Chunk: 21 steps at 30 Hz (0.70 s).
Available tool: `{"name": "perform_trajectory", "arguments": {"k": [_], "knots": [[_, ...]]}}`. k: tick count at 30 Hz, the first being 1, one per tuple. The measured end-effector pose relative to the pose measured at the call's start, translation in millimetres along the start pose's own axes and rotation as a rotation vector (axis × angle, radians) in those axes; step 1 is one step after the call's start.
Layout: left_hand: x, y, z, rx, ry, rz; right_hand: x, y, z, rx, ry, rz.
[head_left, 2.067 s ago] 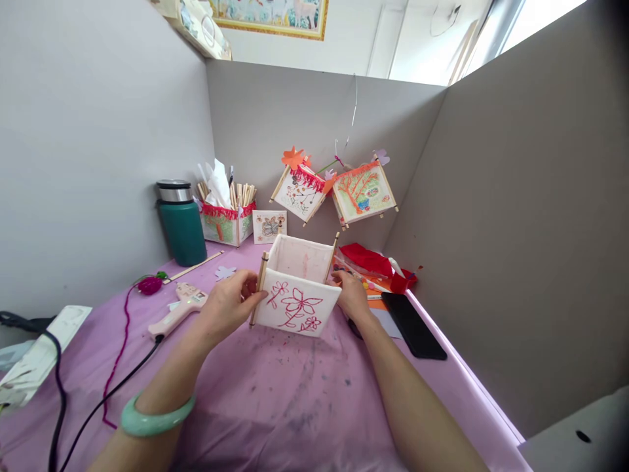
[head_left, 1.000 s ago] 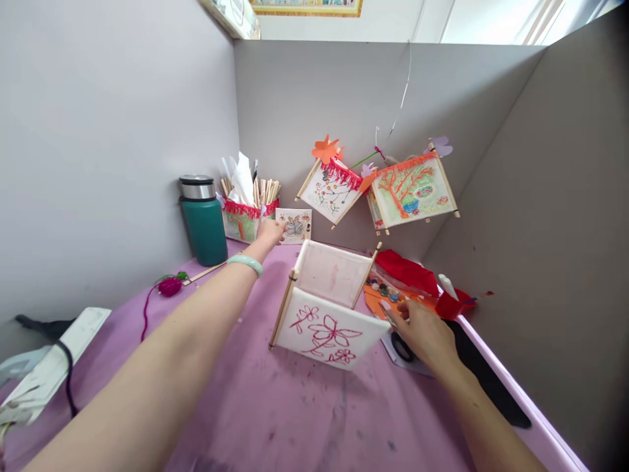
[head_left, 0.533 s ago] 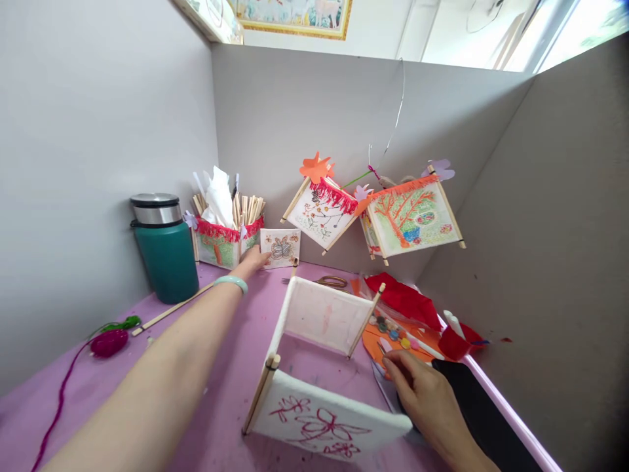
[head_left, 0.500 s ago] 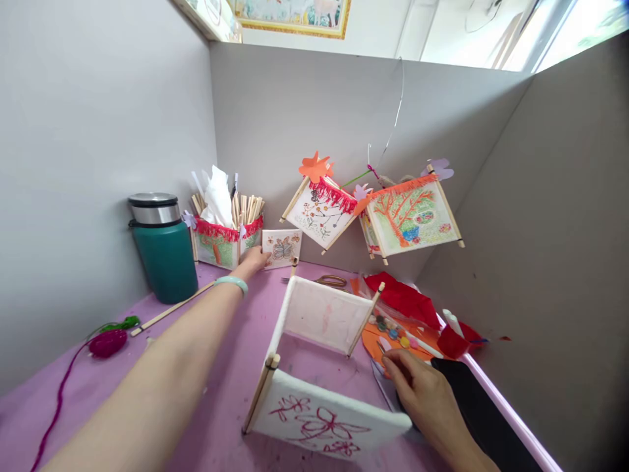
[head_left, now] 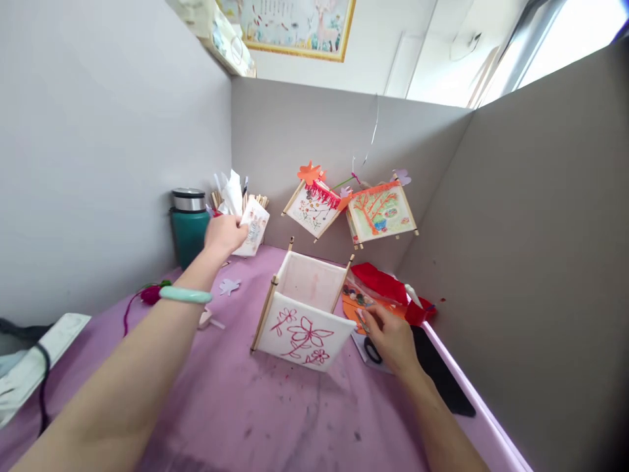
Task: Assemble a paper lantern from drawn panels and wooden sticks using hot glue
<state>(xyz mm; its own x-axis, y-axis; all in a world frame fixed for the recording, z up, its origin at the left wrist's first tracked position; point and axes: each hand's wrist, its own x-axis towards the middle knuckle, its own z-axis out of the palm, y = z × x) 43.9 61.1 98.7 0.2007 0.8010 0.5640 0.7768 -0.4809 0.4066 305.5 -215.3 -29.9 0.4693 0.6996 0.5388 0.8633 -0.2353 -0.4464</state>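
My left hand (head_left: 225, 236) is closed on the edge of a white card (head_left: 254, 228) with a butterfly-like drawing. It holds the card tilted in front of the stick holder at the back. My right hand (head_left: 390, 337) pinches a small thin piece (head_left: 362, 320) that I cannot make out, above orange paper (head_left: 350, 307). Just left of that hand stands a lantern frame (head_left: 304, 331) of white fabric panels on wooden sticks, red flowers drawn on its front. Black scissor handles (head_left: 372, 351) show beside my right fingers.
Two decorated lanterns (head_left: 381, 213) hang from a wire before the grey partition (head_left: 314, 124). A teal bottle (head_left: 189, 239) stands back left, near wooden sticks (head_left: 260, 200). Red felt (head_left: 373, 280) and a black tablet-like slab (head_left: 442, 373) lie right. A purple paper flower (head_left: 229, 286) rests on the pink cloth (head_left: 289, 419).
My left hand has taken the drawn card up off the table and tilted it. My right hand keeps its pinch near the lantern frame. The camera view has shifted.
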Motion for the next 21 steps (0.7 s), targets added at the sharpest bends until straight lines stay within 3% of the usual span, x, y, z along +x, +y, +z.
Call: {"name": "perform_trajectory", "arguments": {"k": [4, 6, 8, 11, 14, 18, 21], "knots": [[-62, 22, -86.8, -0.191, 0.364, -0.056, -6, -11, -14, 0.233, 0.124, 0.041], [-96, 43, -113.4, -0.462, 0.38, -0.045, -7, -18, -18, 0.408, 0.154, 0.059], [-130, 70, -123.0, -0.716, 0.27, 0.026, -8, -25, -20, 0.564, 0.173, 0.051], [-171, 110, -109.1, -0.821, 0.112, 0.193, -7, -29, -23, 0.732, 0.187, 0.005], [-201, 143, -76.2, -0.723, 0.009, 0.371, -6, -23, -26, 0.821, 0.207, -0.032], [-225, 167, -32.3, -0.681, -0.125, 0.483, -2, -7, -26, 0.811, 0.205, 0.008], [-234, 176, -10.4, -0.655, -0.195, 0.547, 1, 3, -21, 0.723, 0.151, 0.045]]}}
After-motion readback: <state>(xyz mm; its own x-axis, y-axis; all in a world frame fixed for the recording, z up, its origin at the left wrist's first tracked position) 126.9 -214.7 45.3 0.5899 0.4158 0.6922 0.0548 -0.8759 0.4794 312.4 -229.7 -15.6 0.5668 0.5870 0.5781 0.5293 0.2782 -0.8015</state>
